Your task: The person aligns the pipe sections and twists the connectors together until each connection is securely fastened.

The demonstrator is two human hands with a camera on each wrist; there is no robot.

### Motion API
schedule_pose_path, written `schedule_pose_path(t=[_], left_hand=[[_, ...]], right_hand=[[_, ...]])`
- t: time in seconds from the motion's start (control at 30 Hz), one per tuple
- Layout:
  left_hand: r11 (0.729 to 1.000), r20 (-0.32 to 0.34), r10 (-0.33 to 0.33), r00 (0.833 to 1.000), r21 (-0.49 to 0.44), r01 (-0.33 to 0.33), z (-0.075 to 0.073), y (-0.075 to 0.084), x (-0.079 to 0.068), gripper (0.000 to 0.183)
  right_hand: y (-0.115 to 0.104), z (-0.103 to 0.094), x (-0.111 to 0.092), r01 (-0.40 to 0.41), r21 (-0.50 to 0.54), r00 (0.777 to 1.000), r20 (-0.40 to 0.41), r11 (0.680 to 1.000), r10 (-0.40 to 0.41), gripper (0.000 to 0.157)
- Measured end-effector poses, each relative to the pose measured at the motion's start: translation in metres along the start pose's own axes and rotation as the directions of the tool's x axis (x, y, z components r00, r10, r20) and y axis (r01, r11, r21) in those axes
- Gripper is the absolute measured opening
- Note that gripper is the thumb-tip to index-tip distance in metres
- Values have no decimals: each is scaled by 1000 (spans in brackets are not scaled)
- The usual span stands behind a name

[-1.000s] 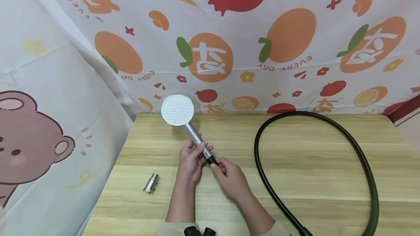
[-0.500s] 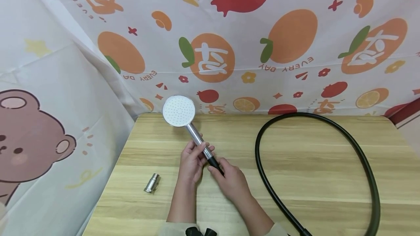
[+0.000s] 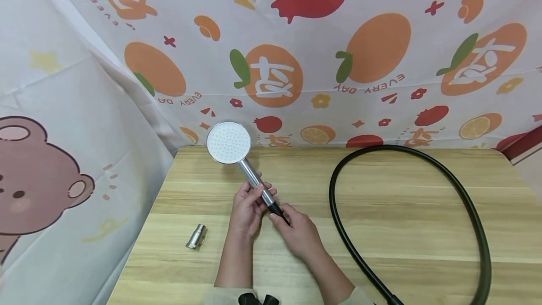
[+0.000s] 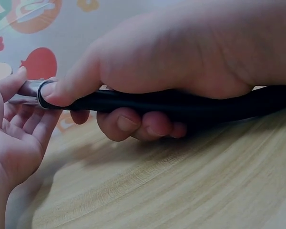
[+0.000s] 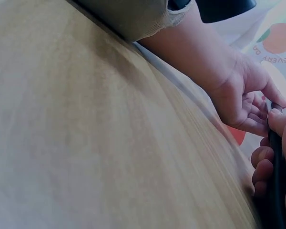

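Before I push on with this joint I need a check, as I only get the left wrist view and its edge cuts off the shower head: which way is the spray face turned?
Observer: The head view shows the dotted white spray face turned up toward the camera.
Operator: Any loose part near the left arm?
Observer: Yes, a small metal fitting lies on the table, left of the left hand.
Operator: And what is on the table to the right of the right hand?
Observer: A black hose, lying in a wide curve that runs out of the head view at the bottom.
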State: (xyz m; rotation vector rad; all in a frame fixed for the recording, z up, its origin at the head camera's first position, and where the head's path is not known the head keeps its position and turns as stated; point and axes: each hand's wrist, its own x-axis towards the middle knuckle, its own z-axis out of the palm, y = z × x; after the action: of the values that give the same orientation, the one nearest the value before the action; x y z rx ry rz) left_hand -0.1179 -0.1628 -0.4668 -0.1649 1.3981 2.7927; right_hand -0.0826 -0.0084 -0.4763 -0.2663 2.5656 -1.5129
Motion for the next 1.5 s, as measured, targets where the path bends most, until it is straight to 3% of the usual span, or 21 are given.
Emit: schedule_pose_path(t=[0.43, 0.8, 1.0, 1.2, 1.5], left_hand=[[1000, 68, 18, 998, -14, -17, -1, 0, 0, 37], [999, 122, 35, 992, -20, -33, -1, -2, 0, 51], [999, 86, 24, 996, 23, -26, 2, -4, -1, 55], [998, 21, 20, 1000, 63, -21, 4, -4, -1, 58], [996, -66, 17, 998, 93, -11, 5, -4, 0, 58]], right_hand=[[1, -3, 2, -14, 122, 999, 42, 992, 8, 24], [3, -3, 2, -16, 181, 999, 45, 983, 8, 24], [4, -1, 2, -16, 177, 1000, 16, 984, 14, 23], [3, 0, 0, 51, 159, 996, -86, 986, -37, 25], [3, 2, -2, 185, 53, 957, -236, 981, -167, 30]])
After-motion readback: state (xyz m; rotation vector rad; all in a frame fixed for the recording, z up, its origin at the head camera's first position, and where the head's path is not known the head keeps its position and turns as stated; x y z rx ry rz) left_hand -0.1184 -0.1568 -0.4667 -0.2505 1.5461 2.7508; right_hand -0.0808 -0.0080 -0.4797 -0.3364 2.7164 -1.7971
